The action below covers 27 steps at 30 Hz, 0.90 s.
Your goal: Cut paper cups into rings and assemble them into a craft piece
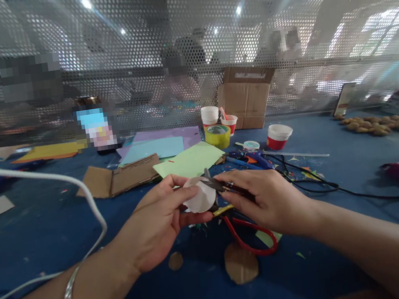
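My left hand [167, 213] pinches a small white round paper piece [201, 198] between thumb and fingers. My right hand [257, 193] is closed around dark-bladed scissors [216, 183], whose blades meet the upper right edge of the white piece. Most of the scissors' grip is hidden by my fingers. Just below the hands is a red looped handle [272, 244] like that of scissors; its upper end is covered. A yellow strip [223, 210] shows under my right fingers. Beneath lie a cardboard disc [241, 263] and a smaller cardboard disc [175, 260].
Green paper [189, 159], a folded cardboard piece [132, 175] and yellow tape [217, 137] lie ahead. Red-and-white paper cups [279, 136] and a cardboard box [246, 98] stand behind. A blue glue gun [252, 158] trails a black cord. A white cable [77, 179] crosses the left side.
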{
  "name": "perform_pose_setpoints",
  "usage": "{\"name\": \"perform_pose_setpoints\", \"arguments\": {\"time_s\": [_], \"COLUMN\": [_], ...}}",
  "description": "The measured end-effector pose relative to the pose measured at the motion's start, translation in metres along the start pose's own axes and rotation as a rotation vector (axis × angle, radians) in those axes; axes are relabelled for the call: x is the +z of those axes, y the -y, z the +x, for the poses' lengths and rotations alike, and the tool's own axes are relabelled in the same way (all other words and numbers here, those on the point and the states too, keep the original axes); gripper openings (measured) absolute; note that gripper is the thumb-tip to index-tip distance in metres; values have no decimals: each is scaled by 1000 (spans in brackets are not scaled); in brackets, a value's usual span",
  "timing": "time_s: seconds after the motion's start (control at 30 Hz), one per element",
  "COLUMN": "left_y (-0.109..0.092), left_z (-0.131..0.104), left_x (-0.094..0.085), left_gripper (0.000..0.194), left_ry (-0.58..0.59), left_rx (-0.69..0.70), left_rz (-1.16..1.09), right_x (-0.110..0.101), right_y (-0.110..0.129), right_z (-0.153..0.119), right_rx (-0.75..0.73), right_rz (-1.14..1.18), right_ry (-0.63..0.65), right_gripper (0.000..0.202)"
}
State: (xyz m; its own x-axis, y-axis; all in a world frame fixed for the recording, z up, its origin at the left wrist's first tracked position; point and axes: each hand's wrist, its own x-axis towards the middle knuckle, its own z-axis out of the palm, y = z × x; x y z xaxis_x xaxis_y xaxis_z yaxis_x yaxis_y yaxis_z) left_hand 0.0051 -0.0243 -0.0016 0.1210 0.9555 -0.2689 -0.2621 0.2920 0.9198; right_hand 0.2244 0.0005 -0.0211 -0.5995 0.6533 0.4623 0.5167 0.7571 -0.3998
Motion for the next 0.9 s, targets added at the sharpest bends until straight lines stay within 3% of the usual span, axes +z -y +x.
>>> {"name": "perform_pose_setpoints", "arguments": {"time_s": [0.4,0.47,0.6,0.67,0.9], "left_y": [-1,0,7,10,9], "left_z": [0,-2,-5,-3,1], "left_x": [-1,-3,-7,-8,-8], "left_gripper": [14,25,65,73,62], "left_ry": [8,43,94,92,48], "left_rx": [24,68,198,281,400], "left_rz": [3,16,99,136,295], "right_x": [1,0,-1,-2,-3], "right_y": [0,0,-1,-1,2], "right_z": [2,2,3,3,4], "right_rx": [57,67,72,66,89], "right_rz": [24,25,39,37,33], "right_ry": [7,-4,-46,-61,-56], "right_gripper": [31,30,29,28,30]}}
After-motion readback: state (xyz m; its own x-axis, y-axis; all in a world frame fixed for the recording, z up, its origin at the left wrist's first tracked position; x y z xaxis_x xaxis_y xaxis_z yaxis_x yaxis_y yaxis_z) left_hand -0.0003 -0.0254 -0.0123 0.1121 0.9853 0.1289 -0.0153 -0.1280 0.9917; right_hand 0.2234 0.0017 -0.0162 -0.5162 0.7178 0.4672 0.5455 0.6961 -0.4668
